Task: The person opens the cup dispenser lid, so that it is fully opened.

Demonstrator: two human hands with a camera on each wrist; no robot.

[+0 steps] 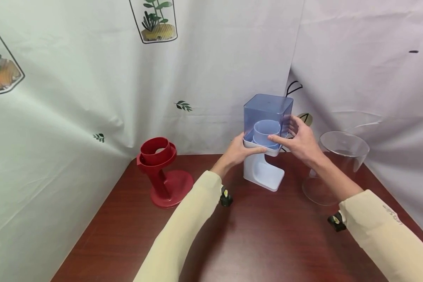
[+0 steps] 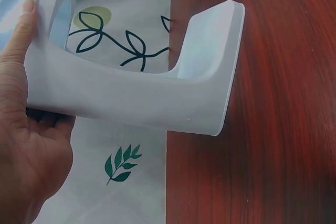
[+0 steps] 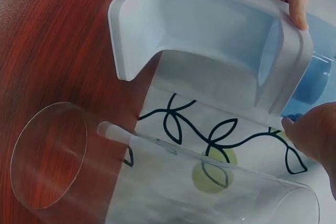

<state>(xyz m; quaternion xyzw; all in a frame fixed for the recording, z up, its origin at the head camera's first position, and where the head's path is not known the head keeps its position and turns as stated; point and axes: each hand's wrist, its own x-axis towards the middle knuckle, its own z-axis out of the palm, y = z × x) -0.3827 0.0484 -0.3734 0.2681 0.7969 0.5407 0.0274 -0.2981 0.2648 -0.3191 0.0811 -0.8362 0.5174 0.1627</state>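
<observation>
Two hands are at the white stand, which is upright on the dark red table. A see-through blue cover sits over the top of the stand, enclosing a round cup. Left hand: gripping the stand's upper part, thumb along the rim, other fingers behind. Right hand: fingers bent about the cover's right side, thumb toward its front; spread narrow, cover held between. Contact of each right fingertip cannot be verified.

Other items: red stand to the left of the white stand, well apart; clear pitcher to its right, nearer.

Step in hand, as judged: handling the cover where it meets the stand's rim. Recommended: left grip firm, so the stand does not rock; right grip light and low on the cover, moving it squarely. Skewing would likely bind an edge or knock the cup. The right forearm should keep off the pitcher.
</observation>
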